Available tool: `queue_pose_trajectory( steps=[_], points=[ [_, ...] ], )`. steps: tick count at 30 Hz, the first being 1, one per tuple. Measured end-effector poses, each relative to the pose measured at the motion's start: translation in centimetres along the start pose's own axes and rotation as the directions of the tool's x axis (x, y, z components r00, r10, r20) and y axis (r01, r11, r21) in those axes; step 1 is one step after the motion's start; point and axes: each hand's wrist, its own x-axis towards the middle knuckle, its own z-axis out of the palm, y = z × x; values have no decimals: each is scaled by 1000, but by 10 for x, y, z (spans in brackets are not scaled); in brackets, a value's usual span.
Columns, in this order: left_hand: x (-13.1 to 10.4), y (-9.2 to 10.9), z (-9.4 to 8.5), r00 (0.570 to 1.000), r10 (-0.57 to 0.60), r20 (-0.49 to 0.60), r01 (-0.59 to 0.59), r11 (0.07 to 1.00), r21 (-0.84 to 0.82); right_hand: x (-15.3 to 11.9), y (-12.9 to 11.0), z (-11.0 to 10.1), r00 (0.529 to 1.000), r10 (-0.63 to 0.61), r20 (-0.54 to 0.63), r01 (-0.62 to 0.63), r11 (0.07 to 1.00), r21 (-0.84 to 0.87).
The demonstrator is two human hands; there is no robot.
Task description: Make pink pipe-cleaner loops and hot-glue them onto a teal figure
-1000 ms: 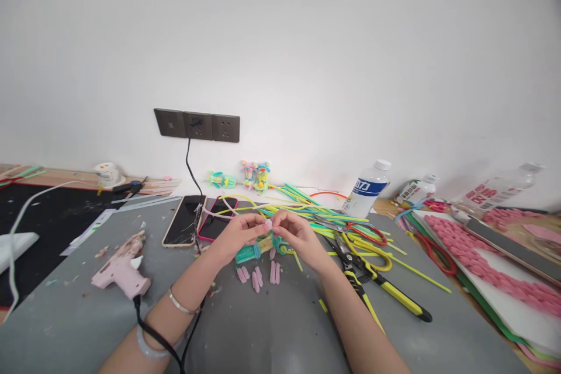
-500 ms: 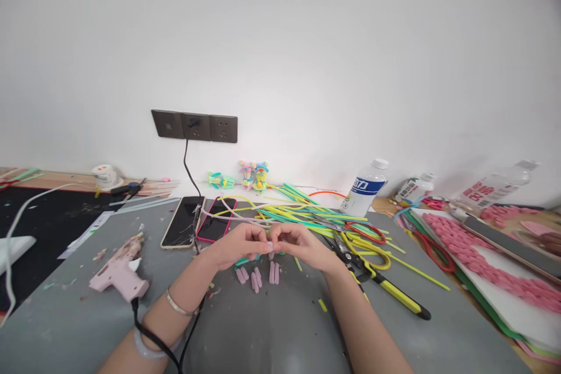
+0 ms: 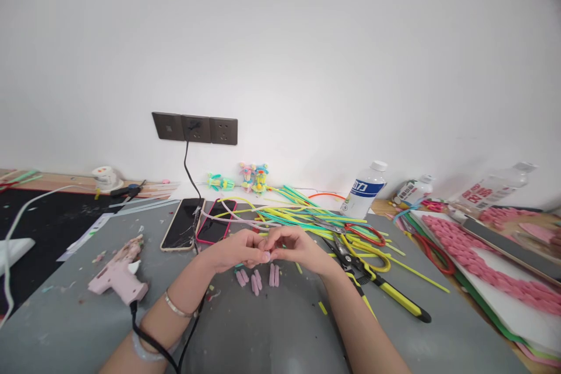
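My left hand (image 3: 239, 250) and my right hand (image 3: 295, 248) meet over the grey mat (image 3: 263, 339), thumbs and fingertips pinched together. Between the fingertips a small pale purple bit shows; most of it is hidden by the fingers. Just below my hands lie several short purple fuzzy pieces (image 3: 256, 283), grouped in pairs, with another pair (image 3: 274, 275) under my right hand. A silver bangle and a pale bangle are round my left wrist and forearm.
A pink glue gun (image 3: 118, 277) with a black cord lies left, near two phones (image 3: 182, 225). Yellow and green stems (image 3: 298, 210), pliers (image 3: 381, 283), red-handled scissors (image 3: 366, 234) and a bottle (image 3: 363, 190) are behind and right. Small figures (image 3: 254, 177) stand by the wall.
The fingers of both hands have shifted and closed more over the small purple piece, which shows less now. The loose purple pieces have not moved.
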Motion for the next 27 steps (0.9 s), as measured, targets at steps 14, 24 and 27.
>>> queue_pose_trajectory(
  steps=[14, 24, 27],
  points=[
    [-3, 3, -2, 996, -54, 68, 54, 999, -5, 3, -4, 7, 995, -97, -14, 95, 990, -103],
    [0, 13, -2, 926, 90, -367, -171, 966, -194, -5, -4, -17, 912, -25, -408, -80, 968, -237],
    [3, 15, -8, 812, 149, -564, -367, 882, -295, -7, 3, -32, 773, -109, -626, -83, 960, -269]
  ],
)
